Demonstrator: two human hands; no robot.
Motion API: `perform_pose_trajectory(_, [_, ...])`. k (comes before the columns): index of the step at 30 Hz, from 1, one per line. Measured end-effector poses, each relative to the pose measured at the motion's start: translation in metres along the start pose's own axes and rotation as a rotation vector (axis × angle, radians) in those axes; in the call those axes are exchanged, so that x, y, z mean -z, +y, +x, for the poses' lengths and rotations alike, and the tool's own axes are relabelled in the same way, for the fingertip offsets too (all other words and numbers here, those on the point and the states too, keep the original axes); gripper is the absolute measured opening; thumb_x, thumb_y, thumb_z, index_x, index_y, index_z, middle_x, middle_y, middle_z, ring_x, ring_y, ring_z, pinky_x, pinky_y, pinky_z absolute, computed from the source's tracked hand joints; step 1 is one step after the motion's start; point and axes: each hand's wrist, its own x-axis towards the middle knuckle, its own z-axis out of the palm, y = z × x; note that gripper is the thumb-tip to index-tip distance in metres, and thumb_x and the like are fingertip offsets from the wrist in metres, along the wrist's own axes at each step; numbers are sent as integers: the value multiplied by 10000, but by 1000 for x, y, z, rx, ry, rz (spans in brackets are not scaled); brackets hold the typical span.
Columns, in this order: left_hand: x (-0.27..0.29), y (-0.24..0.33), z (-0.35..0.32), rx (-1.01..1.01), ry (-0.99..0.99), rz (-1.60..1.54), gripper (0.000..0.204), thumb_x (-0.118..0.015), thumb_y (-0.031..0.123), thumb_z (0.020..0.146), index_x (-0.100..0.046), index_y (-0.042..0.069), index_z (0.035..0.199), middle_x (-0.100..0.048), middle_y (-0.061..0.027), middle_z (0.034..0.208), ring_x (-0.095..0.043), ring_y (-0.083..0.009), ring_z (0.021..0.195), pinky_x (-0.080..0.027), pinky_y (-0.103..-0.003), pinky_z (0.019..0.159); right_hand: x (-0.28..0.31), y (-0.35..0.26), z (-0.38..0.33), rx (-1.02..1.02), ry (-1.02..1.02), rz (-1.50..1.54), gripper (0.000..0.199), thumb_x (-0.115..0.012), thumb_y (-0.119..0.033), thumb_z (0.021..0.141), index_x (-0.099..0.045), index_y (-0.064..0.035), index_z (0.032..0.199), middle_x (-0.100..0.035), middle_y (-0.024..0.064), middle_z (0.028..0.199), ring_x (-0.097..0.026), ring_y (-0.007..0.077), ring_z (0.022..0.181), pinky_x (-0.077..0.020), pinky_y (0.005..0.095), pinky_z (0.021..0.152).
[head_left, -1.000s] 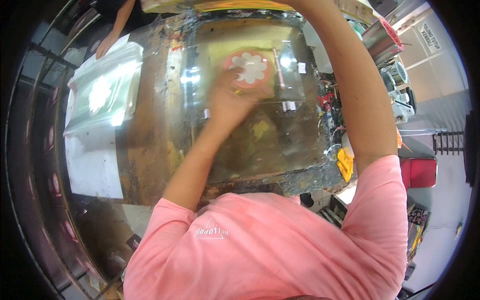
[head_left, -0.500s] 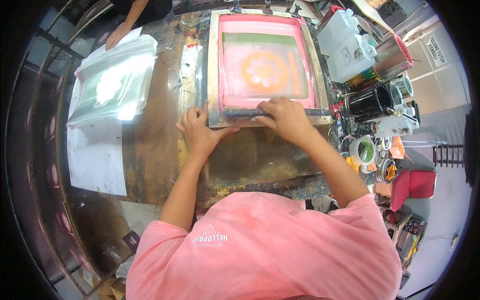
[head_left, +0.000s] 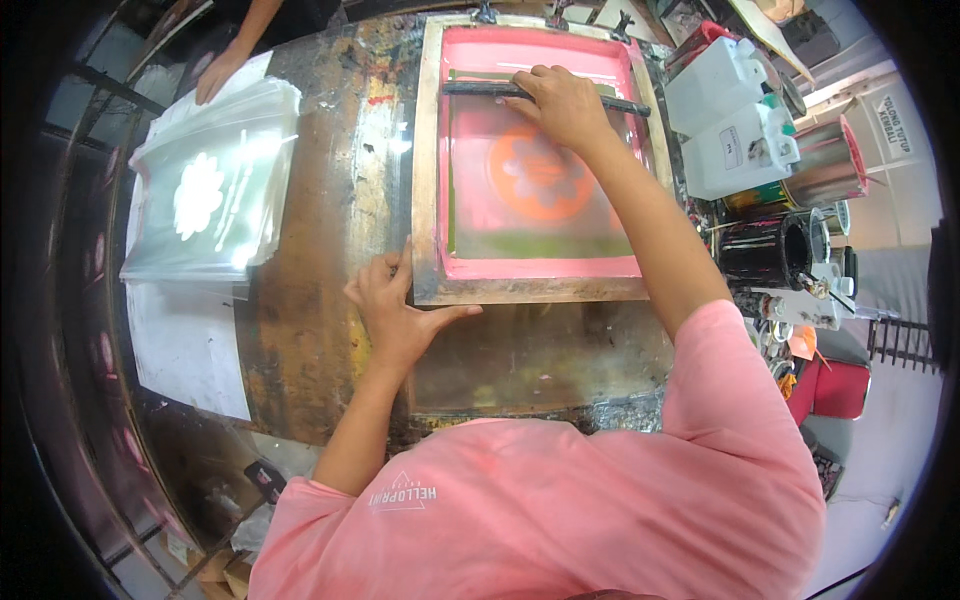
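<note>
A wooden-framed printing screen (head_left: 540, 291) lies on the worktable before me, its inner border pink and its mesh showing an orange flower in a circle (head_left: 541, 178). My right hand (head_left: 562, 103) is closed on a dark squeegee (head_left: 468, 89), which spans the far part of the mesh from side to side. At the screen's near left corner is my left hand (head_left: 392, 310), thumb and fingers spread around the corner. Its index finger lies along the left side, and the thumb points along the near edge.
Left, a stack of clear plastic sheets (head_left: 215, 215) with white flower prints rests on white paper (head_left: 185, 345). A co-worker's hand (head_left: 218, 75) touches its far end. White jugs (head_left: 740, 150) and a black can (head_left: 765, 250) line the right side. Clamps (head_left: 557, 14) stand behind the screen.
My right hand has carried the squeegee away from me, from the screen's near edge to the far part of the mesh. My left hand remains at the corner.
</note>
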Motion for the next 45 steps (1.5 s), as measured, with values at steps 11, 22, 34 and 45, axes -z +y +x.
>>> perform_pose_trajectory(11, [-9, 2, -6, 39, 82, -322, 1173, -956, 631, 619, -558, -34, 1499, -692, -165, 1159, -645, -289, 1037, -421, -428, 995, 141, -112, -117, -89, -326, 204, 401, -681, -478, 968, -737, -90, 1053, -720, 192, 952, -705, 396, 964, -560, 532, 804])
perform_pose_trajectory(22, [37, 57, 59, -156, 270, -799, 1094, -799, 533, 906, -254, -44, 1658, -498, -270, 1495, -472, -356, 1416, -342, -546, 1178, 233, -117, -33, 52, 386, -198, 379, -652, -464, 955, -749, -114, 1063, -673, 145, 857, -668, 335, 880, -435, 490, 888])
perform_pose_trajectory(34, [11, 63, 64, -148, 5, 16, 887, -765, 627, 879, -587, -8, 1472, -555, -202, 1552, -368, -366, 1559, -24, -665, 1277, 282, -73, 65, -22, 431, -132, 639, -512, -546, 986, -746, 22, 809, -721, 268, 803, -706, 463, 843, -540, 549, 834])
perform_pose_trajectory(45, [145, -58, 105, -27, 422, 114, 482, -762, 324, 953, -706, 46, 1343, -675, -205, 1416, -585, -372, 1388, -113, -638, 1282, 293, -90, 61, -112, 351, -32, 651, -552, -575, 984, -707, 24, 784, -694, 268, 781, -685, 455, 801, -514, 532, 759])
